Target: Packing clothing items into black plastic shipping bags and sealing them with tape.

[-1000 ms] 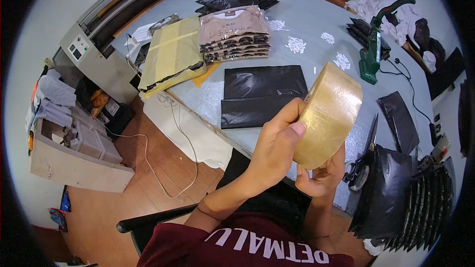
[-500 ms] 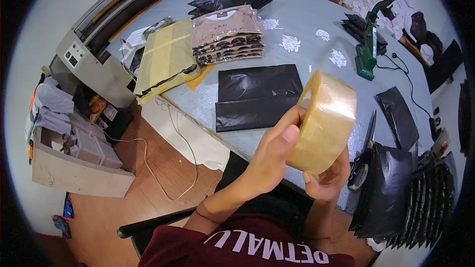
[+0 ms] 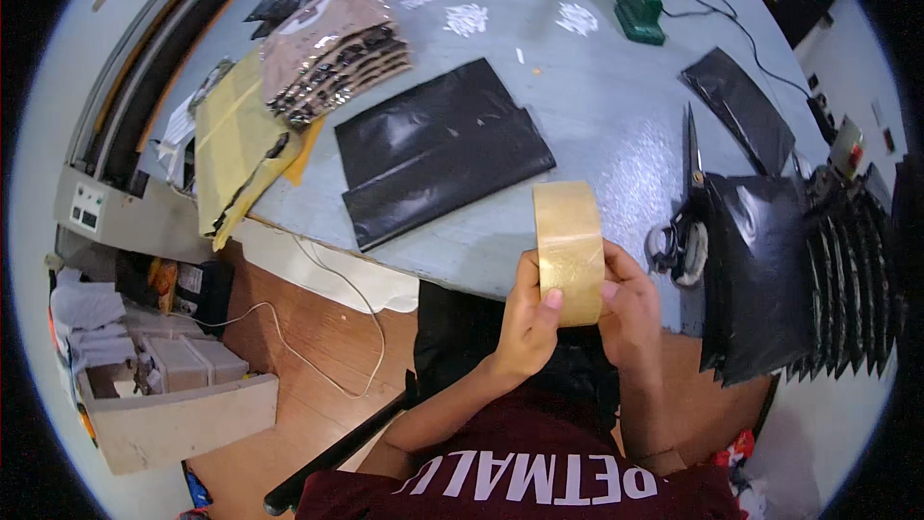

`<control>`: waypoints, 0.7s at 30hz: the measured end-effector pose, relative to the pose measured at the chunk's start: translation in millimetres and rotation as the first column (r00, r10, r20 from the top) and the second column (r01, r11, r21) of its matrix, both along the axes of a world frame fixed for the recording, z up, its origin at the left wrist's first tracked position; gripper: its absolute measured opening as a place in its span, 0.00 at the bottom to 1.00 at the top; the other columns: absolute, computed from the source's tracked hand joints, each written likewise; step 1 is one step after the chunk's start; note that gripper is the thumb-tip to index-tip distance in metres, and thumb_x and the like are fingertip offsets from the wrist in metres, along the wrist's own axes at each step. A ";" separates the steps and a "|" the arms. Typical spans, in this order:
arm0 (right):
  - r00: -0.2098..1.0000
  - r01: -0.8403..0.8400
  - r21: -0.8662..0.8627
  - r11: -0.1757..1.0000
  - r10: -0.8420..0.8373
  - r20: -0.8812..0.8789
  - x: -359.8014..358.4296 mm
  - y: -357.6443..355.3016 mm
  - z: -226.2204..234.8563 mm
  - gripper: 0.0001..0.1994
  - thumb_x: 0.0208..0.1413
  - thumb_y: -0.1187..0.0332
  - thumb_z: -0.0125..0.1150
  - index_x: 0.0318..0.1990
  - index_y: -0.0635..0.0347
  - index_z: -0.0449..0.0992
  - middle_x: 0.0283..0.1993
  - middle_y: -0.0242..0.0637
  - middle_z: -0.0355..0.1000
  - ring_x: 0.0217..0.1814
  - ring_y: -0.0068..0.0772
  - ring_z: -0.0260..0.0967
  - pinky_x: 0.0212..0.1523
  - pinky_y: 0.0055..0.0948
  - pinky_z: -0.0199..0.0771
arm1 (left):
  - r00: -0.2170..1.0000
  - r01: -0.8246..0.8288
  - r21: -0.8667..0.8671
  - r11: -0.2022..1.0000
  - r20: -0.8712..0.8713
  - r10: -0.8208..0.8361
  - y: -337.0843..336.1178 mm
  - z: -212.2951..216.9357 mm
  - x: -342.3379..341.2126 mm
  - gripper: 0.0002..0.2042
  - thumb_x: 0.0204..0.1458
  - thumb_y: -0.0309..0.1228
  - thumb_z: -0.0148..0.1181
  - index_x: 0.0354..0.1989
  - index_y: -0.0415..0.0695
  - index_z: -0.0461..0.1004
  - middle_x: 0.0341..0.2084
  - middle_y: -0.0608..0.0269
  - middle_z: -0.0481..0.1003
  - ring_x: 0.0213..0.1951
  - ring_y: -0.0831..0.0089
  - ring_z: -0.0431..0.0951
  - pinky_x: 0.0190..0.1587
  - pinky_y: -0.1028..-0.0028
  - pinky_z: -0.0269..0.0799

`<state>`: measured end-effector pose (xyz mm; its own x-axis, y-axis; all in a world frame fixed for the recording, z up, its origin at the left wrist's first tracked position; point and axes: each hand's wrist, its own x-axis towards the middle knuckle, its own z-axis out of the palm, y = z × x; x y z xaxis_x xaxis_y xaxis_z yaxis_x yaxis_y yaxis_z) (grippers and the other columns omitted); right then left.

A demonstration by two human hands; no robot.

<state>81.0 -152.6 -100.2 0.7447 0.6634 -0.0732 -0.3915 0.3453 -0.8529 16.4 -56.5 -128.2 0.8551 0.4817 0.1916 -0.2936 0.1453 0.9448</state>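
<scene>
A wide roll of yellowish packing tape (image 3: 569, 252) is held upright between my two hands, just over the table's near edge. My left hand (image 3: 528, 322) grips its left side, the thumb on the tape's face. My right hand (image 3: 629, 314) grips the right side with the thumb near the lower edge; some of its fingers are hidden behind the roll. Beyond the roll, a black plastic mailer bag (image 3: 443, 154) lies folded flat on the table. A pair of black-handled scissors (image 3: 691, 149) rests on the table to the right.
Stacked black packets (image 3: 760, 279) hang over the table's right edge. At left lie packed brown garments (image 3: 337, 48) and a yellow wrapped parcel (image 3: 231, 135). A green handheld tool (image 3: 637, 5) stands at the back near white paper slips (image 3: 577, 18). A white cable (image 3: 279, 323) trails on the floor.
The tape roll has been lowered, brought closer to my body and turned more upright, both hands still on it. The whole view has shifted and turned, so the table appears higher.
</scene>
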 end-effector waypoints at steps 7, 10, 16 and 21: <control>0.995 0.094 -0.062 0.994 -0.091 0.051 -16.0 -12.4 -27.1 0.23 0.49 0.73 0.42 0.54 0.74 0.53 0.50 0.48 0.62 0.53 0.31 0.60 0.53 0.25 0.57 | 0.999 0.020 0.140 0.990 -0.030 -0.016 -8.7 -33.2 -9.4 0.21 0.52 0.40 0.42 0.46 0.33 0.56 0.33 0.53 0.68 0.34 0.71 0.69 0.38 0.74 0.65; 0.989 0.129 -0.035 0.991 -0.126 0.082 -17.4 -12.6 -29.8 0.22 0.49 0.73 0.42 0.53 0.73 0.54 0.48 0.47 0.64 0.49 0.28 0.62 0.50 0.24 0.60 | 0.996 0.060 0.189 0.980 -0.074 -0.047 -5.1 -33.8 -8.7 0.24 0.50 0.43 0.44 0.45 0.33 0.56 0.31 0.52 0.69 0.31 0.66 0.72 0.35 0.73 0.67; 0.987 0.154 -0.073 0.985 -0.150 0.061 -15.1 -11.0 -21.9 0.20 0.49 0.74 0.41 0.51 0.71 0.56 0.44 0.46 0.67 0.45 0.25 0.64 0.46 0.21 0.62 | 0.996 0.056 0.206 0.977 -0.086 -0.038 -6.2 -34.8 -9.8 0.25 0.48 0.45 0.45 0.45 0.33 0.56 0.29 0.48 0.69 0.29 0.60 0.73 0.33 0.71 0.67; 0.988 0.149 -0.096 0.984 -0.144 0.054 -12.6 -12.0 -22.6 0.17 0.49 0.75 0.41 0.48 0.70 0.57 0.41 0.45 0.68 0.42 0.23 0.65 0.43 0.20 0.63 | 0.997 0.036 0.181 0.983 -0.080 -0.021 -8.2 -36.2 -8.6 0.26 0.48 0.45 0.46 0.44 0.33 0.56 0.30 0.49 0.69 0.30 0.62 0.73 0.33 0.71 0.67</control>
